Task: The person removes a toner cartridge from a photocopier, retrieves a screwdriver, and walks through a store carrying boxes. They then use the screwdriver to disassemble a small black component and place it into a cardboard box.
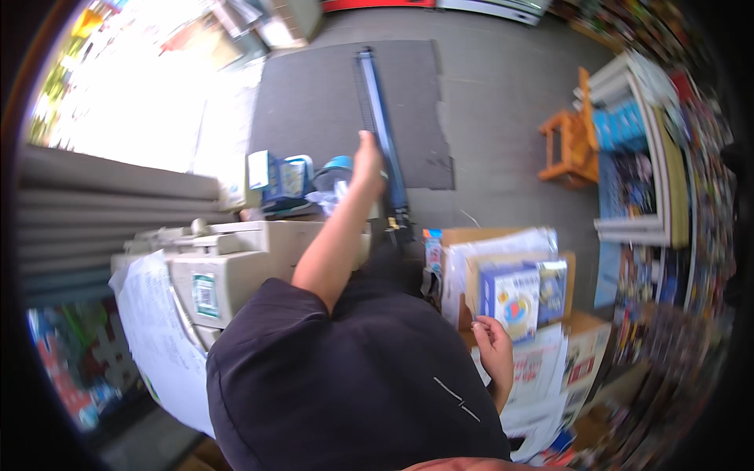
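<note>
Lower centre: dark shirt [353, 385] filling the near frame, seen from above.

Lower right: right hand [495, 341], fingers curled loosely, something small pinched at the fingertips, too small to identify; resting at the edge of a heap of papers and leaflets [542, 369], probably as a steadying point.

Right of centre: open cardboard box [471, 235] stuffed with white sheets, blue-and-white packets [522, 294] stood on edge inside, likely so the fronts show.

Left of centre: beige office machine [236, 263], printed sheets [157, 330] draped over the near corner, hanging down the side.

Centre: left arm stretched away from the body; left hand [367, 161] closed around a long blue-and-black bar [381, 110], gripped partway along, the bar running from the box area toward the top of the frame, over a grey floor mat [345, 102]. Grip placed mid-length, presumably for balance.

Behind the machine: small blue boxes [283, 179] and a blue tape roll [338, 165], just beside the hand.

Upper right: orange wooden stool [569, 145] on bare floor, beside a rack of magazines [636, 149].
</note>
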